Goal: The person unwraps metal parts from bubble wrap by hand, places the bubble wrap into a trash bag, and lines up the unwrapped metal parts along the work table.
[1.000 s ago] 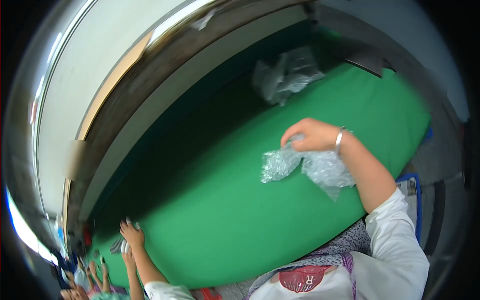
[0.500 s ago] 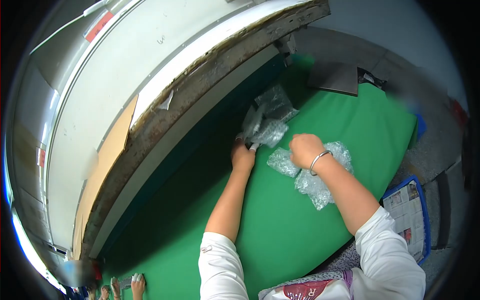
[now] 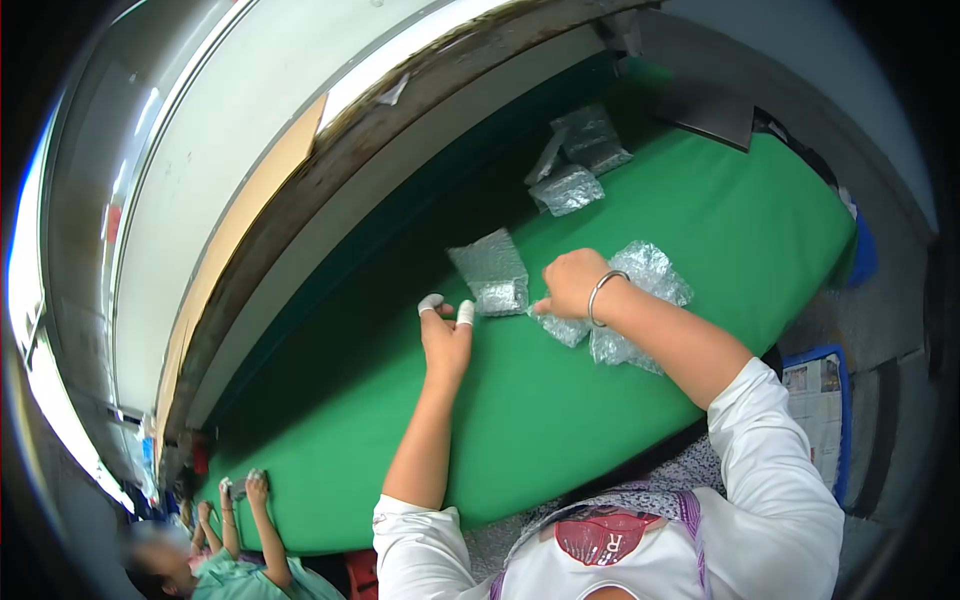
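My left hand [image 3: 446,335] is open over the green cloth, its thumb and a finger apart and wearing white finger covers. Just beyond its fingertips lies a bubble wrap bag [image 3: 492,275], with a flat flap and a bulkier end towards me. My right hand [image 3: 578,284], with a metal bangle at the wrist, is closed with its fingertips on a small bubble wrap piece [image 3: 568,330]; the grip itself is partly hidden. Under and beyond that wrist lie larger crumpled pieces of bubble wrap [image 3: 650,272].
More bubble wrap pieces [image 3: 570,190] lie farther back on the green-covered table [image 3: 740,230]. A dark flat panel [image 3: 708,114] rests at the far end. A shelf edge [image 3: 300,200] overhangs the left side. Co-workers' hands [image 3: 256,488] are at the lower left; a blue-rimmed tray [image 3: 845,420] stands right.
My left hand has drawn back from the rear pile, and its fingers have opened. A bubble wrap bag now lies apart from that pile, nearer my hands. The view has shifted.
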A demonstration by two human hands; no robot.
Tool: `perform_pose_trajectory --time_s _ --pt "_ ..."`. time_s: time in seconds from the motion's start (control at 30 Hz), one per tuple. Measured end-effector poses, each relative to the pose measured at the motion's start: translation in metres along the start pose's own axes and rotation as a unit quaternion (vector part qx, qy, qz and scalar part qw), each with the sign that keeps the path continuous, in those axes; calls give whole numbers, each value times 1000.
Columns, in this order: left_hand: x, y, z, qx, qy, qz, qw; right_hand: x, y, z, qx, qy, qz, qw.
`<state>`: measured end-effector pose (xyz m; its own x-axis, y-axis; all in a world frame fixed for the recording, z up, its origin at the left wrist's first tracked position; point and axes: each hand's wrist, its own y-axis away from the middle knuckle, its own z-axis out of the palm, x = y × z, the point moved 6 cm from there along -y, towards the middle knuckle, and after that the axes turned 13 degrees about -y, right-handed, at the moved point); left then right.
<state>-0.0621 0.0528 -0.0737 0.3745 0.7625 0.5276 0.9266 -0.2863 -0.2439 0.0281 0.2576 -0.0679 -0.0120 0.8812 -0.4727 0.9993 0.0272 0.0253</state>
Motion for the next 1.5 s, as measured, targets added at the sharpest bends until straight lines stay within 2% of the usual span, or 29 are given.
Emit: perform_pose_trajectory --time_s 0.03,0.07,0.1,0.13,0.23,0.33,0.37,0.43,0.47,0.57,0.63,0.77,0.83,0.87,0.9,0.93,0.97,1.0,1.03,1.07,1.13,1.17,1.2,1.27,1.33,1.37,1.4,1.47,1.5 --pt "7 15 -7 -34 -58 -26 997 -6 0 -4 36 5 -3 999" --pt "-5 23 0 -43 -100 19 994 -16 -1 0 19 8 2 1000" --pt "6 33 -3 -33 -139 124 982 -30 0 4 17 13 0 1000" --pt "17 39 -9 -22 -161 162 973 -41 -1 11 8 4 4 1000" --pt "2 22 6 -45 -125 166 977 -60 -5 27 2 1 1 1000" --pt "6 3 14 3 -63 160 985 -55 -18 26 86 16 11 996" --pt "4 -1 15 4 -62 159 985 -54 -20 29 85 18 10 996" --pt "10 -4 19 -47 -78 175 980 -48 -20 25 106 -17 13 994" --pt "7 -5 17 -59 -68 149 985 -45 -20 24 104 -9 10 994" --pt "17 8 -25 -31 -56 153 986 -45 -10 6 69 -181 3 981" --pt "29 21 -46 -51 -45 151 986 -43 -3 2 9 -296 10 955" --pt "54 29 -81 -95 30 159 982 -53 8 -22 -73 -466 -56 880" --pt "63 34 -99 -60 137 172 974 -63 22 -37 -81 -569 -37 817" --pt "66 36 -108 -34 195 173 965 -57 21 -45 -39 -574 -49 817" --pt "64 36 -113 -30 195 121 973 -54 26 -57 -28 -619 -63 782" --pt "65 36 -107 -29 122 150 981 -42 31 -63 -22 -674 -57 736" --pt "65 35 -96 -27 49 179 982 -28 37 -70 -10 -688 -57 724" --pt "62 41 -71 -31 -8 249 968 -12 42 -75 18 -685 -53 726" --pt "60 52 -44 -68 -70 299 949 3 47 -79 47 -682 -49 729" --pt "56 63 -19 -109 -103 313 938 15 53 -80 59 -705 -38 706" --pt "50 78 8 -165 -183 336 909 39 70 -81 87 -646 -16 758" --pt "45 80 3 -147 -160 332 918 55 73 -78 93 -610 10 787" --pt "42 74 4 -147 -132 306 931 68 84 -80 103 -608 19 787" --pt "32 54 1 -151 -80 231 958 99 102 -84 115 -522 64 843" --pt "13 31 -23 -237 -43 130 962 123 103 -86 128 -515 78 844" --pt "2 29 -37 -305 32 1 952 134 105 -90 142 -463 80 871" --pt "-18 25 -45 -275 70 -29 958 143 107 -95 156 -410 82 895" --pt "-44 27 -60 -281 46 -12 959 156 103 -97 168 -394 96 898" --pt "-68 29 -59 -306 44 -18 951 154 97 -97 158 -318 112 928"
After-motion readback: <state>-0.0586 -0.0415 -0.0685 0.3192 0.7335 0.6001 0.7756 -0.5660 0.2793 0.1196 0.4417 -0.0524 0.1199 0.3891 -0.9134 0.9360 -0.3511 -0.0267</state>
